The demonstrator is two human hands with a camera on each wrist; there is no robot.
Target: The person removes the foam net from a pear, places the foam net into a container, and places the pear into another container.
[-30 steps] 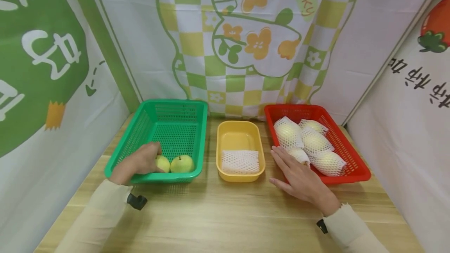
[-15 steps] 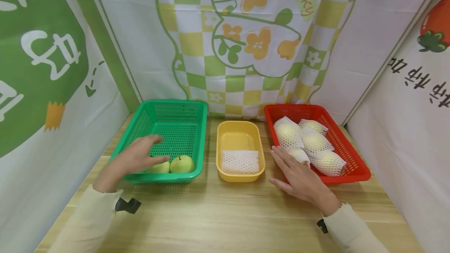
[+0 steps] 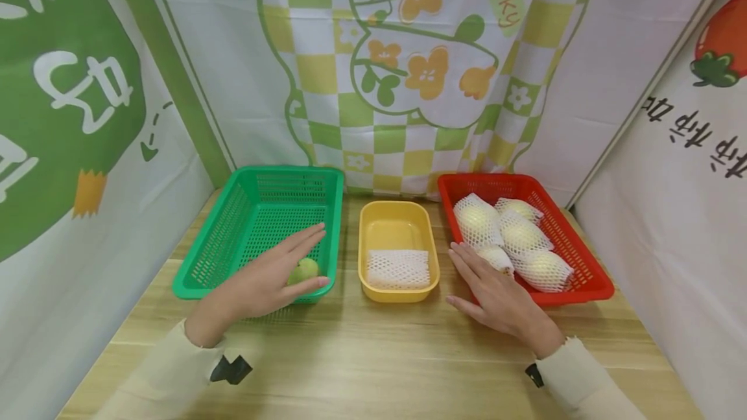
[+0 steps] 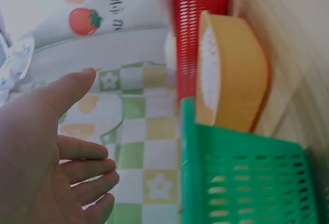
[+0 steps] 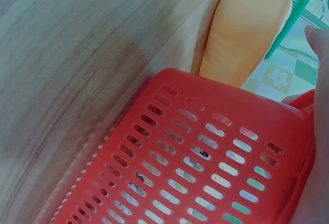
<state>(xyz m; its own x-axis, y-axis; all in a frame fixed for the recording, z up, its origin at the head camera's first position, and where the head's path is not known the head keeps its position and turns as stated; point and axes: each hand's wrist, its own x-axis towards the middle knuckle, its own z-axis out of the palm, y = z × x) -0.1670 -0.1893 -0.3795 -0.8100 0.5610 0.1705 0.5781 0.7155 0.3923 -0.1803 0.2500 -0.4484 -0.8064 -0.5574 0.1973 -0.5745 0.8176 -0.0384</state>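
My left hand point(image 3: 262, 282), fingers straight and thumb apart, is over the front right of the green basket point(image 3: 286, 178) and holds nothing. It partly covers a yellow-green pear point(image 3: 306, 269) in the basket's front right corner; the second pear is hidden behind it. In the left wrist view the same hand point(image 4: 67, 167) shows its spread thumb and relaxed fingers. My right hand point(image 3: 498, 295) rests with straight fingers at the front left rim of the red basket point(image 3: 589, 287). Several pears in white foam nets point(image 3: 475, 220) lie in that basket, one partly under the fingers.
Between the baskets stands a yellow tub point(image 3: 397, 220) with white foam nets point(image 3: 399, 269) lying in its front half. All three containers are on a wooden table point(image 3: 373, 355). A patterned curtain point(image 3: 397, 148) hangs close behind them, with printed cloth walls at both sides.
My left hand has let go of the left pear, lifted with fingers opening, and moved right over the other pear. My right hand has stayed in place.
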